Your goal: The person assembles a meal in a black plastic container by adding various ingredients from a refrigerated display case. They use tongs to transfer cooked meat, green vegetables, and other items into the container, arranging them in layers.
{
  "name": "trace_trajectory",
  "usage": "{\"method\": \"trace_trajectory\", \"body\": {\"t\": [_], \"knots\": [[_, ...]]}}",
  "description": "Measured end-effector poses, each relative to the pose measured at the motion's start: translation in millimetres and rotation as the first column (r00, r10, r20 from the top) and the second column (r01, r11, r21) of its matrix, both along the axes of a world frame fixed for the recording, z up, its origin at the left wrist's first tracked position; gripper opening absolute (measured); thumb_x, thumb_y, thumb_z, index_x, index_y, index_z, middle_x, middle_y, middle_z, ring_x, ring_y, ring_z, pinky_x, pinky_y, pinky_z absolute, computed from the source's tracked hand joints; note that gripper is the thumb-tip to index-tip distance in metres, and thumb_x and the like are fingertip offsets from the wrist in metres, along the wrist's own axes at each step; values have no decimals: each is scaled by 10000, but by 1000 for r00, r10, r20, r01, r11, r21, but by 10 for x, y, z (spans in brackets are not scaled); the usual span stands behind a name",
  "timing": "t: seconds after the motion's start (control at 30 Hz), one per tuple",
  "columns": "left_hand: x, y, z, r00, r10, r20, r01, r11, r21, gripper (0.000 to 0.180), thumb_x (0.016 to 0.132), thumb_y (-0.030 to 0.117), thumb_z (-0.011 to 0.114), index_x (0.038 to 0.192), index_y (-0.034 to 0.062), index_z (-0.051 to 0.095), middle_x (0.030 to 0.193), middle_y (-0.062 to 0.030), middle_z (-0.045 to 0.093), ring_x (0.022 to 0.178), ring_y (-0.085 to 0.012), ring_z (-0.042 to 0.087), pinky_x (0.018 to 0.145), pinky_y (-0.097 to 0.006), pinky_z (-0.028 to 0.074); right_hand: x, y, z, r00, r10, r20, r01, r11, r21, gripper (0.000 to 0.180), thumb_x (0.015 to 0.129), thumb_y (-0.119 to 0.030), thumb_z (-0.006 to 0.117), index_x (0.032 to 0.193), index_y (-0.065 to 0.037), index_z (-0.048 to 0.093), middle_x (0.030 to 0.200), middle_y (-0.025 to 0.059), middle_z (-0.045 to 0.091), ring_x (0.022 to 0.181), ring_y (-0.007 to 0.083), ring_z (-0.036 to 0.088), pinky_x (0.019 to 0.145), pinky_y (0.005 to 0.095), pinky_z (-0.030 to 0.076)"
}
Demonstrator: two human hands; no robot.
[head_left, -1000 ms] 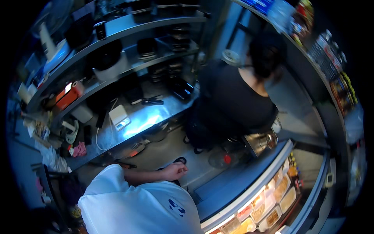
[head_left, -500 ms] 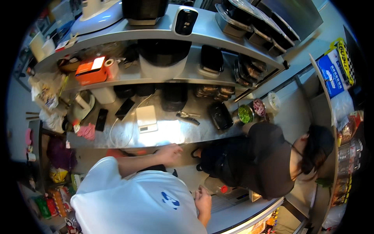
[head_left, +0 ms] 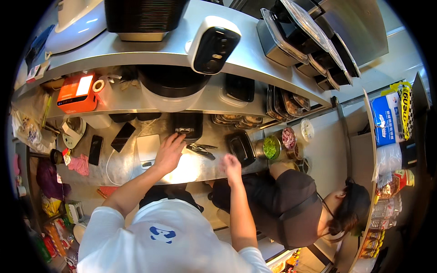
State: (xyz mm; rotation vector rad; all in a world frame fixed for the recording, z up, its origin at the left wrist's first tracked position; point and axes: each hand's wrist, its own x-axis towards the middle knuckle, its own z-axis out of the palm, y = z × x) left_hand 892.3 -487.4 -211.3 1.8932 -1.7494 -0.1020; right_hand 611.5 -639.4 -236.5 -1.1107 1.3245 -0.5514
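Note:
My left hand reaches over the steel counter with its fingers stretched out and apart, holding nothing. Its fingertips are at the front of a black container; whether they touch it I cannot tell. Beside this hand lies a white kitchen scale. To its right is a black-handled tool, like pliers or scissors. My right hand is raised near the counter's front edge, left of an empty black tray. It is blurred and its fingers look bent; nothing shows in it.
A co-worker in dark clothes stands close on my right, by bowls of chopped greens and purple pieces. Two phones and a pink cloth lie at the left. A shelf overhangs the counter, with a white camera-like device above.
Both hands have moved forward: the left from before the counter to over it, the right from low by my body up to the counter's edge. The view has moved closer to the shelves.

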Motion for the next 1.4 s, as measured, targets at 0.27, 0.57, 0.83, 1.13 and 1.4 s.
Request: {"method": "trace_trajectory", "body": {"t": [0.27, 0.57, 0.83, 1.13, 1.4], "knots": [[-76, -196, 203, 997, 47, 64, -59, 975, 212, 716, 786, 188, 802, 1451, 80, 561, 1670, -91, 310, 1564, -378, 207, 1213, -577, 300, 827, -1755, -524, 908, -324, 264, 262, 934, 244, 324, 1035, -420, 632, 1084, -104, 579, 937, 78, 650, 818, 220, 675, 726, 423, 626], [-103, -356, 152, 991, 134, 30, -137, 971, 193, 658, 780, 128, 798, 1395, 39, 584, 1672, -164, 292, 1546, -414, 250, 1211, -563, 318, 1069, -1980, -886, 847, -431, 313, 329, 885, 329, 161, 1025, -290, 632, 977, -152, 566, 761, 23, 576, 629, 167, 597, 496, 331, 523], [-843, 871, -40, 843, 268, -467, -180, 958, 223, 453, 865, 139, 776, 1281, 13, 649, 1600, -234, 390, 1451, -427, 415, 1170, -463, 401, 1063, -2047, -763, 880, -383, 280, 293, 903, 314, 198, 1026, -335, 628, 1009, -137, 625, 825, 25, 622, 675, 159, 619, 543, 353, 566], [-292, 2255, -807, 363, 475, -801, -172, 880, 444, 286, 951, 96, 723, 1208, -18, 672, 1132, -117, 740, 1035, -173, 697, 911, -299, 547, 716, -1333, -476, 800, -393, 454, 357, 919, 168, 280, 1083, -187, 473, 1236, 24, 577, 1078, 177, 699, 817, 274, 720, 697, 382, 670], [100, 2994, -1213, 391, 583, -712, -305, 812, 498, 239, 925, 188, 767, 1046, -14, 727, 824, -19, 658, 780, -110, 579, 752, -287, 515, 786, -1416, -384, 802, -449, 394, 438, 891, 124, 227, 1058, -113, 517, 1201, 39, 606, 1121, 178, 694, 772, 288, 729, 598, 353, 661]]}}
